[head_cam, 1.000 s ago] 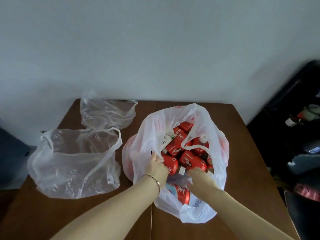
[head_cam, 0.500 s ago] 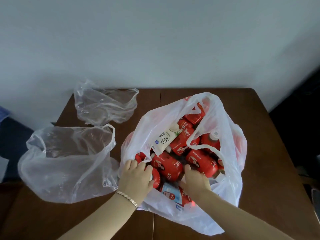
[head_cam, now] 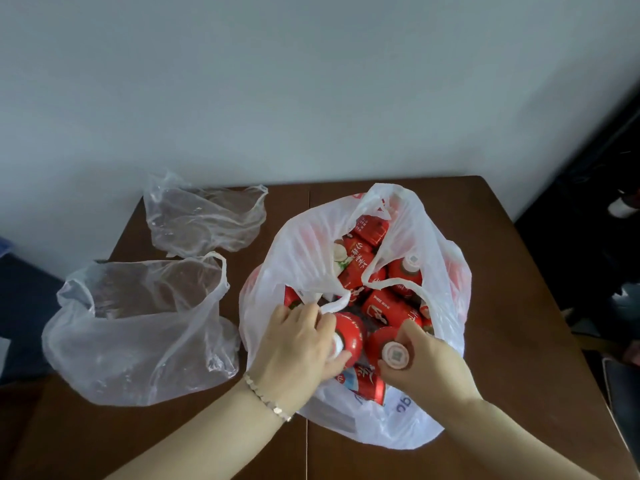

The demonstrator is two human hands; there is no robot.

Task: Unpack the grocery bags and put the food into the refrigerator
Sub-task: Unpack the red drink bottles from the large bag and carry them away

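Note:
A white plastic grocery bag (head_cam: pixel 446 261) stands open on the brown table (head_cam: pixel 512 258), filled with several red drink bottles with white caps. My left hand (head_cam: pixel 298 344) reaches into the bag's near side and grips one red bottle (head_cam: pixel 351 336) near its cap. My right hand (head_cam: pixel 429 362) grips another red bottle (head_cam: pixel 382 341) by its neck, the white cap (head_cam: pixel 394 355) facing the camera. More red bottles (head_cam: pixel 391 310) lie behind them, one with a white label (head_cam: pixel 341 256).
Two clear plastic bags lie on the table's left side: a large one (head_cam: pixel 138 327) near me and a smaller crumpled one (head_cam: pixel 204 220) against the grey wall. Dark furniture with a white-capped item (head_cam: pixel 623 207) stands to the right of the table.
Both hands have closed on bottles and tilted them upright, caps toward me. The view has shifted slightly, showing more of the dark furniture on the right.

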